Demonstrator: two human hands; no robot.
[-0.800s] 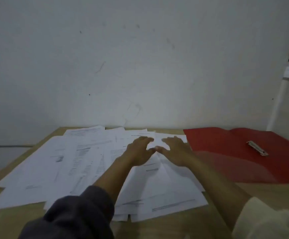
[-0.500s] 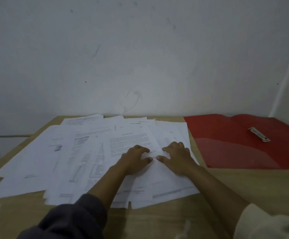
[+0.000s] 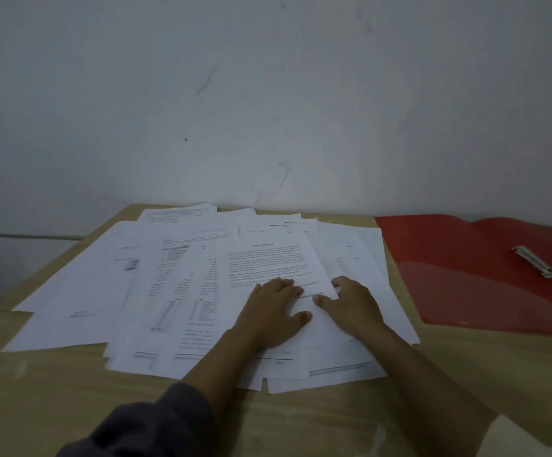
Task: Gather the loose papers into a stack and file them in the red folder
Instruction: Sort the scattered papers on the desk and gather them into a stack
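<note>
Your left hand [image 3: 273, 313] and right hand [image 3: 350, 305] lie flat, fingers spread, side by side on the loose papers [image 3: 182, 285] fanned across the bench [image 3: 54, 400], gripping nothing. The red folder [image 3: 472, 275] lies open just right of them, holding only its metal clip [image 3: 535, 266].

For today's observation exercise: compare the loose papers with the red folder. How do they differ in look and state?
1. The loose papers are white with printed text; the red folder is plain red with a metal clip.
2. The papers lie fanned and overlapping; the folder is one piece, lying open.
3. The left hand and right hand rest on the papers; the folder is untouched.

Both lie flat on the wooden table.
</note>
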